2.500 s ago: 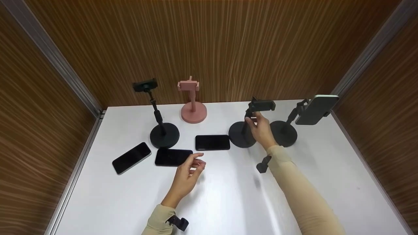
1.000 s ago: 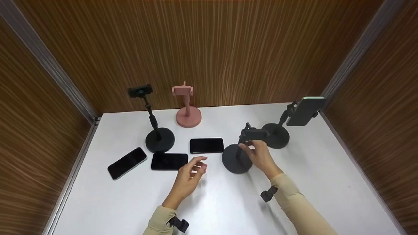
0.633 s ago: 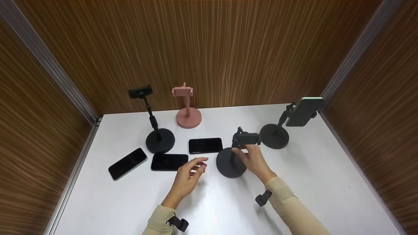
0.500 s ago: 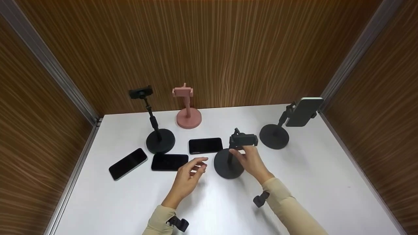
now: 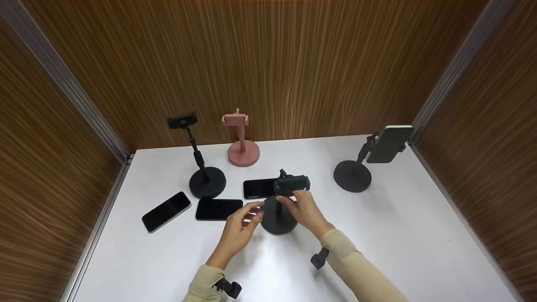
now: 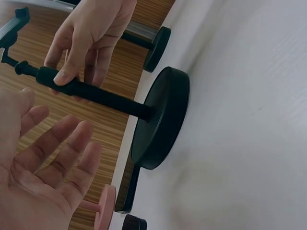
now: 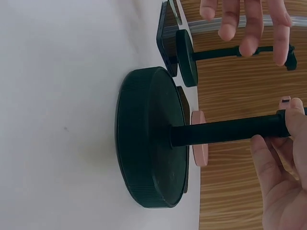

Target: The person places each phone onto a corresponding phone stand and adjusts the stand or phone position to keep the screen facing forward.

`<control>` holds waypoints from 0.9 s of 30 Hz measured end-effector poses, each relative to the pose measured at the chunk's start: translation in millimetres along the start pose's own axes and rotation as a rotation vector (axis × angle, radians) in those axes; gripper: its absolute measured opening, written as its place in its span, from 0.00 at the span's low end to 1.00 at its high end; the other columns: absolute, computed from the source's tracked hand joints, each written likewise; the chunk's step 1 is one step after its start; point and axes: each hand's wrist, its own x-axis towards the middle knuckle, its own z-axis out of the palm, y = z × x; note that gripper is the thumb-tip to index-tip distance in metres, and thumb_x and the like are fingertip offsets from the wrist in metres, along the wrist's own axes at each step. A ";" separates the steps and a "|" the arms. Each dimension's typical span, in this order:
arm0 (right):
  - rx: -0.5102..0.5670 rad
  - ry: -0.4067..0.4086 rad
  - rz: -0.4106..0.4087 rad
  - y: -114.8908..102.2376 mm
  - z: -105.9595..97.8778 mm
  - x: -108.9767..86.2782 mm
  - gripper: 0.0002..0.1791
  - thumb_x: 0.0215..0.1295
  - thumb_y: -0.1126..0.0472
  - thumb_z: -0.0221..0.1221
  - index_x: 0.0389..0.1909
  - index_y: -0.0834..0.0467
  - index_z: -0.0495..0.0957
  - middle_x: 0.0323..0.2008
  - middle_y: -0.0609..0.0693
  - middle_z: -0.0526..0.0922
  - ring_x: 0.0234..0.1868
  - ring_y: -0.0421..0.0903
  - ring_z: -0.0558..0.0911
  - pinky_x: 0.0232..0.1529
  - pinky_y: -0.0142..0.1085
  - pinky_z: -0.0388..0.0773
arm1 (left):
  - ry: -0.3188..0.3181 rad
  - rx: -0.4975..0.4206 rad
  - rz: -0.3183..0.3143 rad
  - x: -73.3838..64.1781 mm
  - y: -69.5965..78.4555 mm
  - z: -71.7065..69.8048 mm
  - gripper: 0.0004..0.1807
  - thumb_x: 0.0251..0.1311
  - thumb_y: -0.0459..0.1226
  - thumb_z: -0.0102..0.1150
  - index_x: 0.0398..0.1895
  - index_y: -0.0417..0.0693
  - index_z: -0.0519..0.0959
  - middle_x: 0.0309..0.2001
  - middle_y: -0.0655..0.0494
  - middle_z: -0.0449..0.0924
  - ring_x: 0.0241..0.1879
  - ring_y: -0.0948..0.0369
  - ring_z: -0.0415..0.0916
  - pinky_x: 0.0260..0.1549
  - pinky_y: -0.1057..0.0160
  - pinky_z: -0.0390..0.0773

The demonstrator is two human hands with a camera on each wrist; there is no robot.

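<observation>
My right hand (image 5: 308,214) pinches the stem of a black phone stand (image 5: 279,222) below its clamp, thumb on one side and fingers on the other. The left wrist view shows the stand's round base (image 6: 163,120) close to the white tabletop, its stem upright from it. Beside the stand, on its left, my left hand (image 5: 239,230) hangs with loosely bent fingers and holds nothing; its fingertips overlap the base's edge in the head view. In the right wrist view the left hand's fingers (image 7: 254,24) are apart from the gripped stem (image 7: 216,132). The clamp carries no phone.
Behind the gripped stand lies a phone (image 5: 256,188), partly covered. Two more phones, one black (image 5: 218,209) and one angled (image 5: 166,212), lie left. A black stand (image 5: 207,182) and a pink stand (image 5: 244,154) stand behind. Far right, another stand (image 5: 353,176) holds a phone (image 5: 390,144).
My right hand has brought the black phone stand from beside the phone-bearing stand toward me and left, in front of the middle phone. The left hand has stayed nearly still.
</observation>
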 end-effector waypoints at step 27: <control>0.081 -0.099 -0.032 -7.4 17.2 10.4 0.23 0.74 0.60 0.67 0.66 0.57 0.77 0.62 0.58 0.86 0.61 0.56 0.89 0.59 0.46 0.88 | 0.004 -0.056 -0.038 -4.3 -8.3 -7.3 0.18 0.78 0.41 0.62 0.65 0.43 0.81 0.51 0.39 0.88 0.44 0.64 0.87 0.43 0.64 0.89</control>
